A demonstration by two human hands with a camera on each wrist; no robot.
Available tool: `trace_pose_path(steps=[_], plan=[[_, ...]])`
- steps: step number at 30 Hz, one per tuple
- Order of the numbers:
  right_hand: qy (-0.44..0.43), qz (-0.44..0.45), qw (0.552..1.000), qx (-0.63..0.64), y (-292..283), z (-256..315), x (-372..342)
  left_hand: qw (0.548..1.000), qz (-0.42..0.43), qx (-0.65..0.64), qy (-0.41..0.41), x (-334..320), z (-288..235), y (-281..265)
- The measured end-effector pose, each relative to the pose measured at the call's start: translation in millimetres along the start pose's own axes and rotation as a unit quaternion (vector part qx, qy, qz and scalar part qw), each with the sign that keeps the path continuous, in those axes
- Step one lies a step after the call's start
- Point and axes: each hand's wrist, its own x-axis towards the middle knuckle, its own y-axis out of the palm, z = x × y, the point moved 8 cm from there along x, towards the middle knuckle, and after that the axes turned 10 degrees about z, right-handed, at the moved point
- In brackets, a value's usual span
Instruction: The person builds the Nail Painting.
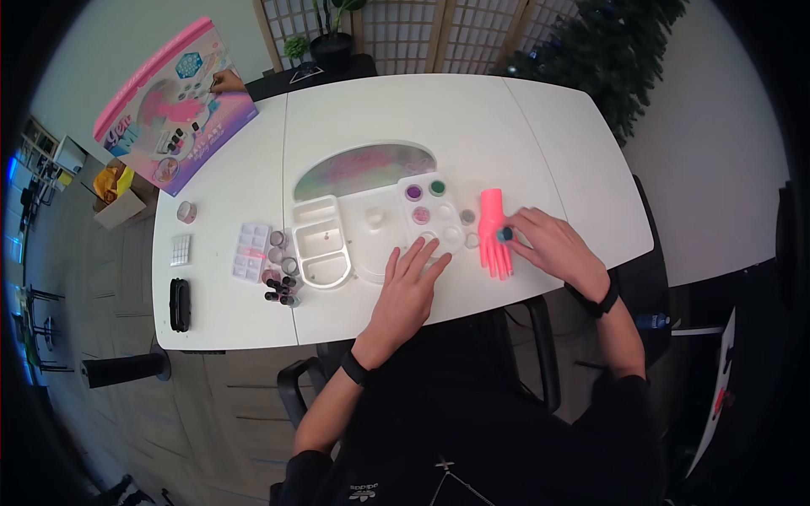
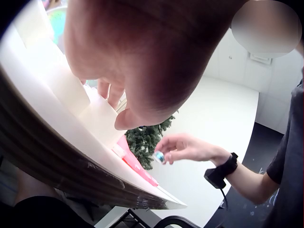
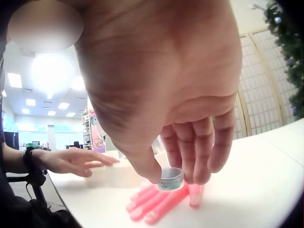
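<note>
My right hand (image 1: 555, 246) pinches a small clear jar with teal contents (image 1: 504, 234) between thumb and fingertips. The jar is over a pink plastic model hand (image 1: 492, 205), whose fingers point toward me on the table. In the right wrist view the jar (image 3: 171, 179) overlaps the model's fingers (image 3: 161, 205). My left hand (image 1: 407, 293) lies with fingers spread at the front right of a white plastic nail-art station (image 1: 359, 232), near its round wells. Purple (image 1: 413, 192), green (image 1: 437, 188) and pink (image 1: 421, 215) pots sit in those wells.
Left of the station are a divided box (image 1: 251, 253), several small jars (image 1: 277, 238) and black-capped nail polish bottles (image 1: 281, 289). A large nail-art box (image 1: 177, 110) stands at the back left. A black case (image 1: 180, 304) lies near the left edge of the white table (image 1: 472, 105).
</note>
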Motion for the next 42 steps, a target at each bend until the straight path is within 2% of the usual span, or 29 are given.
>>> trace_pose_path(steps=[3,9,18,21,24,27,28,31,34,36,39,42], plan=[[-0.073,-0.011,0.997,0.021,-2.0,16.0,42.0,1.0,-0.005,-0.003,0.007,-0.1,-1.1,-0.5],[-0.145,-0.014,0.989,-0.021,9.9,34.5,97.9,1.0,-0.007,-0.006,-0.003,-1.5,0.4,0.3],[-0.136,0.01,0.989,-0.054,21.4,40.6,105.7,1.0,-0.005,-0.006,-0.002,-1.4,-1.9,-1.6],[-0.142,0.006,0.99,0.003,15.7,27.7,101.7,1.0,0.001,-0.012,-0.003,-0.5,-0.6,-0.6],[-0.082,-0.027,0.996,-0.025,19.8,-0.3,95.0,1.0,-0.003,-0.018,-0.009,-0.8,0.7,-2.2],[-0.098,0.038,0.991,-0.08,47.6,-9.4,93.7,1.0,-0.004,-0.017,-0.007,-1.3,0.2,-0.4],[-0.092,0.036,0.991,-0.087,52.9,-11.2,93.9,1.0,-0.006,-0.015,-0.006,-0.9,0.3,-0.4],[-0.09,0.02,0.991,-0.097,55.8,-9.0,95.6,0.994,-0.028,-0.109,-0.007,-1.6,6.6,-8.7],[-0.09,-0.011,0.994,-0.06,31.8,-2.2,88.1,0.989,-0.063,-0.134,0.006,-3.4,8.9,-18.5],[-0.071,-0.03,0.997,-0.015,10.4,8.0,80.7,0.977,-0.076,-0.196,-0.019,-3.4,11.4,-26.6],[-0.154,-0.047,0.987,0.03,6.4,42.9,73.1,0.972,-0.087,-0.217,-0.035,-2.9,14.3,-29.1],[-0.175,-0.018,0.983,0.051,23.8,64.7,76.3,0.974,-0.095,-0.204,-0.031,-3.0,14.2,-27.0]])
